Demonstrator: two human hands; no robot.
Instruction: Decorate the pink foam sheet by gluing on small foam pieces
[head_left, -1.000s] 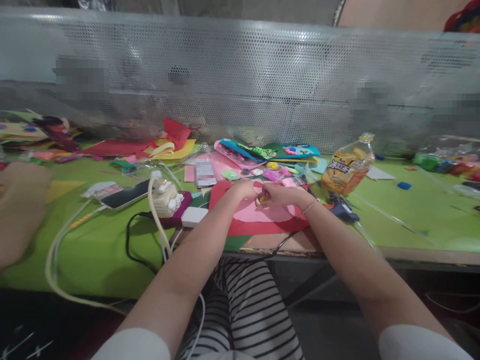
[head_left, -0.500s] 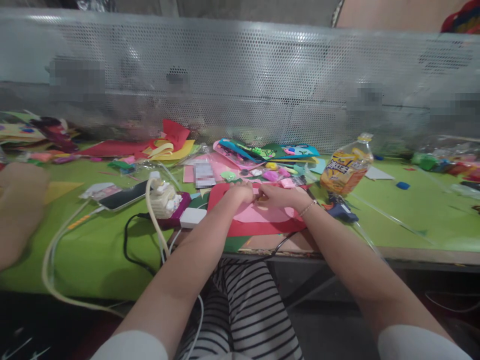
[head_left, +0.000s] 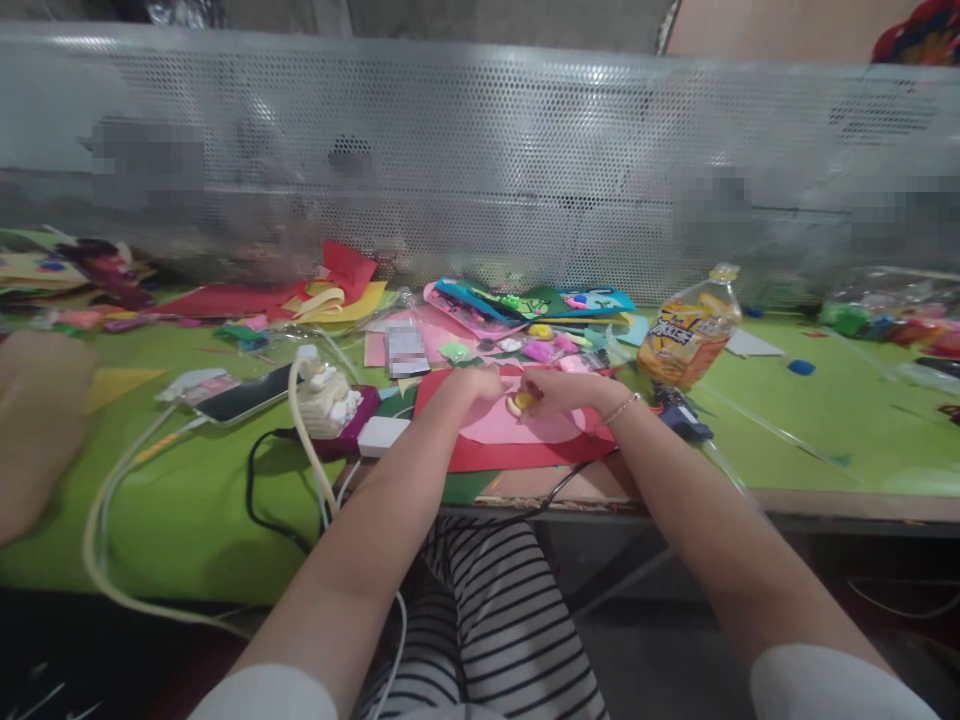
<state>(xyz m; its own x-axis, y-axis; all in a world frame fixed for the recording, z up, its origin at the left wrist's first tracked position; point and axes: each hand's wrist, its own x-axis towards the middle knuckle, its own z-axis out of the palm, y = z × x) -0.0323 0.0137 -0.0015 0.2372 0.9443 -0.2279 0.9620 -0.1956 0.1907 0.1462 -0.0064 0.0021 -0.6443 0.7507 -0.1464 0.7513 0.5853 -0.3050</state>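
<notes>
Below the near edge of the red sheet [head_left: 487, 458] are 2 legs in striped trousers [head_left: 510, 610], and a black cable [head_left: 559, 488] runs past that same edge. On the red sheet lies 1 pink sheet [head_left: 525, 430], with both hands over it. The yellow piece [head_left: 524, 400] sits near the middle of the red sheet, beside a pale curved bit and right at the fingertips of the right hand [head_left: 556, 393] (a thin bracelet [head_left: 620, 407] circles that wrist). The right fingers are bent down toward it, though I cannot tell whether they pinch it. The left hand [head_left: 478, 384] is nearest the far left part of the red sheet, its fingers curled; their tips are hidden, so I cannot tell what they grip.

Left of the red sheet are a white plug box [head_left: 384, 437], a loaded power strip [head_left: 352, 425], a phone [head_left: 251, 397] and, farther out, another person's arm [head_left: 41, 440]. Right of it sit a dark blue tool [head_left: 684, 418], a bottle [head_left: 686, 340] with an orange label and a blue lump [head_left: 802, 368]. Just beyond the red sheet are pink lumps [head_left: 538, 350] and a green lump [head_left: 454, 352]; behind those, a decorated blue card [head_left: 480, 298]. Farthest beyond it stands a metal screen [head_left: 495, 150] full of holes.
</notes>
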